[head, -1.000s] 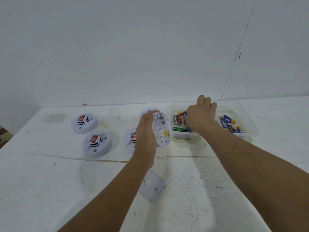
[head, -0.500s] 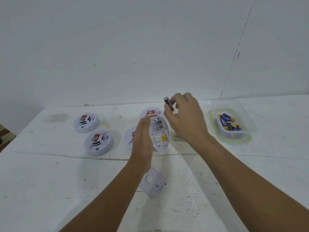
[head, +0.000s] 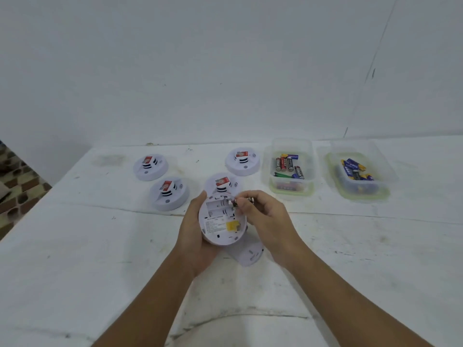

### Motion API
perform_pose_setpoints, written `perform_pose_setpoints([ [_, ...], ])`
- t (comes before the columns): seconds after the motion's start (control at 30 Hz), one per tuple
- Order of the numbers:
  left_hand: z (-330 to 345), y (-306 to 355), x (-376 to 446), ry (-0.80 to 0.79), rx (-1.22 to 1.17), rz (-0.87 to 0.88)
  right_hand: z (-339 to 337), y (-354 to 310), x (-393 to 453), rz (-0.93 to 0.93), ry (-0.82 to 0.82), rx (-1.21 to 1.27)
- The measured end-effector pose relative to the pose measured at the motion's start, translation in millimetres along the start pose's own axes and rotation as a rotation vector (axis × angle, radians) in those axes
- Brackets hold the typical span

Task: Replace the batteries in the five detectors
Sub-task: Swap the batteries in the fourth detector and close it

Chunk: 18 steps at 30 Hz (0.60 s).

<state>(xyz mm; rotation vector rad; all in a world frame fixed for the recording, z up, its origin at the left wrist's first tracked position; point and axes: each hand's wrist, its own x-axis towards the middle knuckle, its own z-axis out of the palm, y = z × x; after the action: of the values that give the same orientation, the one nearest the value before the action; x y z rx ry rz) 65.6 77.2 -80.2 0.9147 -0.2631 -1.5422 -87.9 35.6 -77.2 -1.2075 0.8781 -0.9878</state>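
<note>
Two bare hands meet over a white tabletop point(head: 350, 259). Left hand point(head: 198, 236) cups an upturned white detector point(head: 220, 221), fingers curled round its rim, open battery bay facing up. Right hand point(head: 265, 216) pinches a battery point(head: 236, 202) between thumb and fingertips, its tip at the bay's right edge, just left of those fingers. The battery's long axis seems to run left to right, in line with the bay's slots, so the coming move looks like a short push leftward. A loose white cover point(head: 248, 254) lies on the tabletop beneath the hands. Beyond the fingers sit four more detectors point(head: 169, 194); to their right, well apart, are two clear tubs point(head: 288, 169) of batteries. A plain white wall rises behind
</note>
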Motion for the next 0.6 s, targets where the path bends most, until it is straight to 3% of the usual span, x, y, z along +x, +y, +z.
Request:
perform_pose_setpoints([
  [0.13, -14, -2, -4, -0.054, -0.103, -0.061, 8, 11, -9, 0.043, -0.015, 0.169],
  [0.3, -17, -1, -2, -0.086, -0.107, -0.112, 8, 22, -11, -0.009, 0.071, 0.173],
  [0.6, -20, -2, 2, -0.138, -0.021, -0.083, 2, 25, -12, 0.036, 0.0, 0.196],
])
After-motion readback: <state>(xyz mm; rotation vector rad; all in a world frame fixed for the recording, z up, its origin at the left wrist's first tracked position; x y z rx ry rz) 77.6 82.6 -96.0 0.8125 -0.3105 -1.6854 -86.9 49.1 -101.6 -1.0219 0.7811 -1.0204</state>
